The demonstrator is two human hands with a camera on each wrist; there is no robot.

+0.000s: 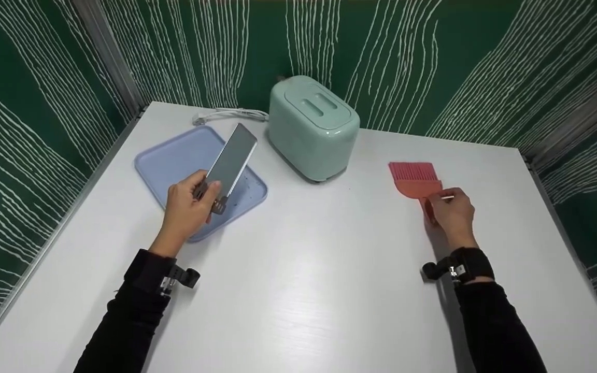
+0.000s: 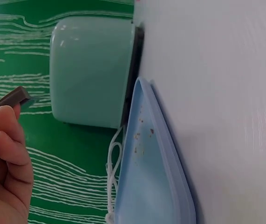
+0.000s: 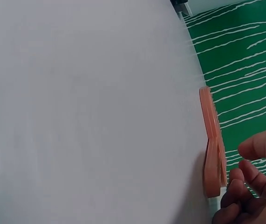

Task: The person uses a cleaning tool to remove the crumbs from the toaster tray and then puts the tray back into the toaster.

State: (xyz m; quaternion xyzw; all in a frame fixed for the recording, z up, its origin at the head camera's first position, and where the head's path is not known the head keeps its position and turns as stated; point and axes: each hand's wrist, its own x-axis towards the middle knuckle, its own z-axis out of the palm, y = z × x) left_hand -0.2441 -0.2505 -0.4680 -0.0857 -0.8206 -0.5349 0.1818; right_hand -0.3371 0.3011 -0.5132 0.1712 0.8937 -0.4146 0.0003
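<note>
My left hand (image 1: 187,213) pinches the dark end of a flat metal crumb tray (image 1: 233,154), holding it tilted above a blue square tray (image 1: 171,160). In the left wrist view, only the crumb tray's dark end (image 2: 11,100) shows beside my fingers. Small brown crumbs (image 2: 138,136) lie on the blue tray. At the right, a coral brush (image 1: 416,187) with red bristles lies on the table. My right hand (image 1: 453,213) is at its handle, fingers loosely bent. The right wrist view shows a gap between the fingers and the brush's handle (image 3: 212,175).
A mint-green toaster (image 1: 311,129) stands at the back of the white table (image 1: 309,290), with its white cord (image 1: 231,114) bundled to its left. Green walls with white wavy lines (image 1: 392,57) enclose the back and sides.
</note>
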